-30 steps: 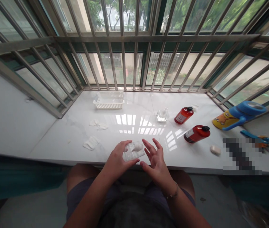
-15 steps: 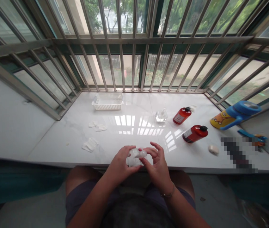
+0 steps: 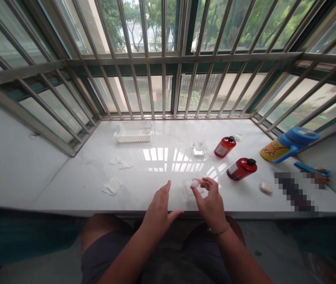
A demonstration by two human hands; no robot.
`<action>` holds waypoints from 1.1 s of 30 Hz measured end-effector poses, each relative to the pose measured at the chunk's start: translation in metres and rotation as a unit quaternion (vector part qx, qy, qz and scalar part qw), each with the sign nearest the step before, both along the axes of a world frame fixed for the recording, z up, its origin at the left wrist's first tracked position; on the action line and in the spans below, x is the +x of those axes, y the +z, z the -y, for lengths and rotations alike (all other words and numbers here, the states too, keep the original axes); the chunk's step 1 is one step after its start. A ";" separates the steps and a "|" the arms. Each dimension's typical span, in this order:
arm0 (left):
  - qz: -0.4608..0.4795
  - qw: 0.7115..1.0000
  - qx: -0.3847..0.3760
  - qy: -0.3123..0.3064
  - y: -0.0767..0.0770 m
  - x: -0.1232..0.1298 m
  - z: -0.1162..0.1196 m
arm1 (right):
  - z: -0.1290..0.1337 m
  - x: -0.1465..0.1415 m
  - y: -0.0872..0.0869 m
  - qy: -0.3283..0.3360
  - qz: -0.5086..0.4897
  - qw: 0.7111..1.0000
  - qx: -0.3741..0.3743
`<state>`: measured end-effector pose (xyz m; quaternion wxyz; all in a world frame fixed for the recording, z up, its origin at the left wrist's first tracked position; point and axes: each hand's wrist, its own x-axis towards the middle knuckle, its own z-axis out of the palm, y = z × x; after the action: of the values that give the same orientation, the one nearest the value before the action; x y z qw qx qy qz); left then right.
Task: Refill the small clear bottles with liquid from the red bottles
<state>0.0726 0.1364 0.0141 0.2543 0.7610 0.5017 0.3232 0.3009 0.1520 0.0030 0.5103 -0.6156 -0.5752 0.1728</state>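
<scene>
My right hand (image 3: 213, 203) pinches the top of a small clear bottle (image 3: 188, 190) between thumb and fingers, near the front edge of the white counter. The bottle is see-through and slightly blurred, so its shape and exact contact with the counter are hard to make out. To its left, my left hand (image 3: 159, 205) is empty, thumb spread away from the fingers, apart from the bottle. Farther back stands a second small clear container (image 3: 199, 149), close to a red bottle (image 3: 225, 147) with a black cap.
Another red bottle (image 3: 241, 169) stands at right, near a pale, stone-like lump (image 3: 265, 188) and a blue and yellow cup (image 3: 288, 146). At left lie crumpled white tissues (image 3: 112, 186) and a white perforated basket (image 3: 134, 138). Metal window bars (image 3: 182, 60) close off the back.
My left hand has let go of the clear bottle and opened. My right hand has carried the bottle rightward, away from the left hand. The camera view has shifted slightly.
</scene>
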 end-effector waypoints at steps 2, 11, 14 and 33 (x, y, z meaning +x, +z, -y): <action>0.000 1.000 -0.002 0.016 0.003 -0.008 -0.001 | -0.015 0.024 -0.002 -0.062 0.053 0.997 0.009; -0.015 1.000 0.001 0.008 -0.003 -0.033 0.003 | -0.063 0.082 -0.012 -0.117 0.092 0.989 -0.021; -0.011 1.000 0.020 0.013 -0.005 -0.043 0.001 | -0.065 0.083 -0.009 -0.112 0.114 0.987 0.012; -0.021 0.986 0.019 0.165 0.041 -0.101 -0.009 | -0.241 0.056 0.096 -0.029 0.407 0.862 -0.301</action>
<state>-0.0281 0.1458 0.0549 0.1723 0.6791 0.6198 0.3537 0.3572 0.3930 0.0991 0.0256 -0.7712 -0.6336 0.0567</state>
